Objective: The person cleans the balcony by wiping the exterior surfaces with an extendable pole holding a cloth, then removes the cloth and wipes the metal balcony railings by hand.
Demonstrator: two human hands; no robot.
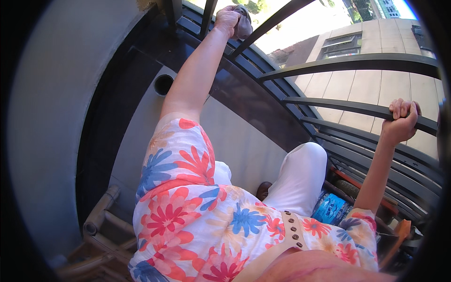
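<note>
My left hand [228, 22], at the top of the view, is closed around a crumpled grey cloth [243, 23]. The cloth is beside the dark metal bars of a railing [269, 29], close to its lower rail; whether it touches the metal I cannot tell. Over on the right, my right hand [402, 118] is wrapped around one railing bar [370, 108], fingers curled over it. Below the bars runs a dark polished stone ledge [253, 102].
A round pipe opening [164, 85] sits in the pale floor [243, 130]. At lower left stands a bamboo frame [105, 225]. By my right leg are a blue-labelled plastic package [329, 208] and a reddish-brown planter [347, 176]. A grey wall [60, 105] bounds the left side.
</note>
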